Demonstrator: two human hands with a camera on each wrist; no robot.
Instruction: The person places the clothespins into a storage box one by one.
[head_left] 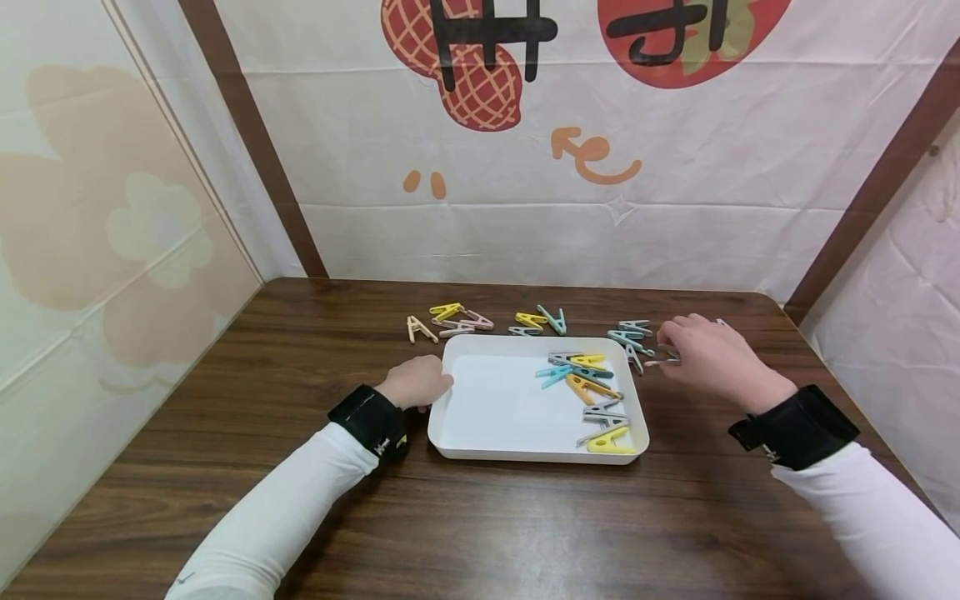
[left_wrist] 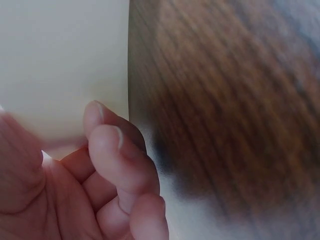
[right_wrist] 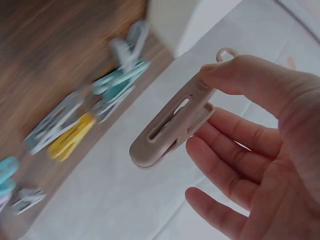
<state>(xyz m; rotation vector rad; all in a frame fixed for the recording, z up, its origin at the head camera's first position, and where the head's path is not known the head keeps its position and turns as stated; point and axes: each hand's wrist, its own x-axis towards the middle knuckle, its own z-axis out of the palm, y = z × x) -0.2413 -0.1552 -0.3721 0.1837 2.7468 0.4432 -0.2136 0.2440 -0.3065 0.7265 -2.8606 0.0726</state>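
Note:
My left hand (head_left: pixel 416 382) holds the left edge of a white rectangular tray (head_left: pixel 480 454), its fingers curled at the tray's wall (left_wrist: pixel 65 60) in the left wrist view. Several clothespins, among them a yellow clothespin (head_left: pixel 609 443) and an orange clothespin (head_left: pixel 579 388), lie along the tray's right side. Right of the tray, my right hand (head_left: pixel 708 358) pinches a greyish-beige clothespin (right_wrist: pixel 146 151) between thumb and fingers. Its wire-like loop end shows by the thumb in the right wrist view. Teal and grey clothespins (head_left: pixel 628 336) lie just left of that hand.
Behind the tray, loose clothespins lie in groups: yellow and pink clothespins (head_left: pixel 455 331) at left, a yellow clothespin (head_left: pixel 531 320) and a light-blue clothespin (head_left: pixel 555 322) nearer the middle. The dark wooden table (head_left: pixel 525 533) meets a printed white curtain (head_left: pixel 487 242) at the back.

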